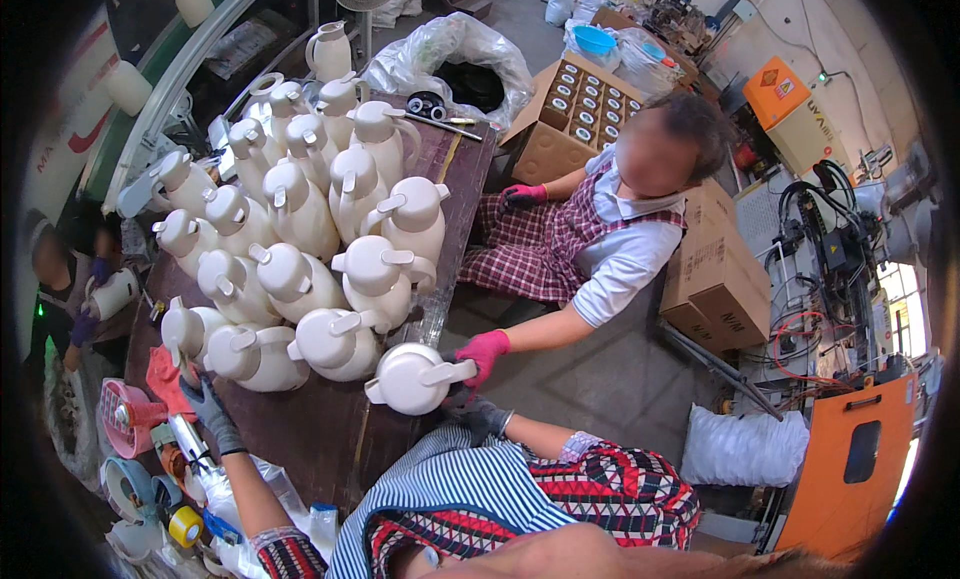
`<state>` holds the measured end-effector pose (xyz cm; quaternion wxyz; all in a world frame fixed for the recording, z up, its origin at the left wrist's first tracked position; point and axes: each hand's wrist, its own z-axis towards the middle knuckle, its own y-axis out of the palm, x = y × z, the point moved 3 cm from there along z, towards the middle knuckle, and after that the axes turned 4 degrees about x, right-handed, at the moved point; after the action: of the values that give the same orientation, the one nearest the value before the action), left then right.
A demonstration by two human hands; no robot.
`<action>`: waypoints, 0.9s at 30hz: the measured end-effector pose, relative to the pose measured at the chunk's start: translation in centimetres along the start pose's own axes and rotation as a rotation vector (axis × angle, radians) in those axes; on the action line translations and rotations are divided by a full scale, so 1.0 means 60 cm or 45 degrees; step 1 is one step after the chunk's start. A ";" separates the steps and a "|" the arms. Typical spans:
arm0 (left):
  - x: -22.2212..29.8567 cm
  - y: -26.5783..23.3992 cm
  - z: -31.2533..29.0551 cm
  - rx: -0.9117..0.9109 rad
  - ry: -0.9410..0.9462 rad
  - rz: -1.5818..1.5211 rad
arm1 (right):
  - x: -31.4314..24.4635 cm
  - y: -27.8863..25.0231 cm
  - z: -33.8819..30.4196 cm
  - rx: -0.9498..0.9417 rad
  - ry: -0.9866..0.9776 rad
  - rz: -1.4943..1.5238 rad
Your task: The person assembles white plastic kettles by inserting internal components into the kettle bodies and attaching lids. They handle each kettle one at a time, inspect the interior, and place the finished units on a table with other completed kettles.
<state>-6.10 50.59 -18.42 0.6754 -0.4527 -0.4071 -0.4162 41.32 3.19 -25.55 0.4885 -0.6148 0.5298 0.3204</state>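
My left hand (212, 417), in a grey glove, reaches to the table's left edge with its fingers stretched out. It lies beside a red cloth (168, 381) and just below a cream thermos jug (188, 331); whether it touches either is unclear. My right hand (480, 417), also grey-gloved, is low beside another cream thermos jug (408, 379), its fingers mostly hidden. A co-worker's pink-gloved hand (485, 354) grips that jug's handle at the table's near right corner. Several similar jugs (300, 204) stand close together on the dark table (340, 429).
The co-worker sits across the table's right edge. Behind are an open carton (545, 129) of capped cylinders and a large plastic bag (450, 54). Tape rolls (186, 526) and a pink container (128, 419) crowd the left side. Another person holds a jug (112, 294) at far left.
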 end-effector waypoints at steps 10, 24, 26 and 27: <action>-0.033 0.029 -0.372 -0.596 -0.279 0.184 | -0.011 0.047 -0.010 0.012 0.187 -0.388; 0.058 0.000 -0.579 -0.950 -0.124 0.863 | -0.140 0.076 0.019 -0.234 -0.044 -0.530; 0.061 -0.002 -0.576 -1.004 -0.201 0.881 | -0.176 0.073 0.021 -0.269 -0.050 -0.589; 0.052 -0.007 -0.578 -1.037 -0.233 0.890 | -0.192 0.074 0.021 -0.258 -0.070 -0.597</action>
<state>0.55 16.92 -24.40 0.5053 -0.8205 -0.0953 -0.2497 34.52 8.42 -16.60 0.4995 -0.7577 0.3246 0.2664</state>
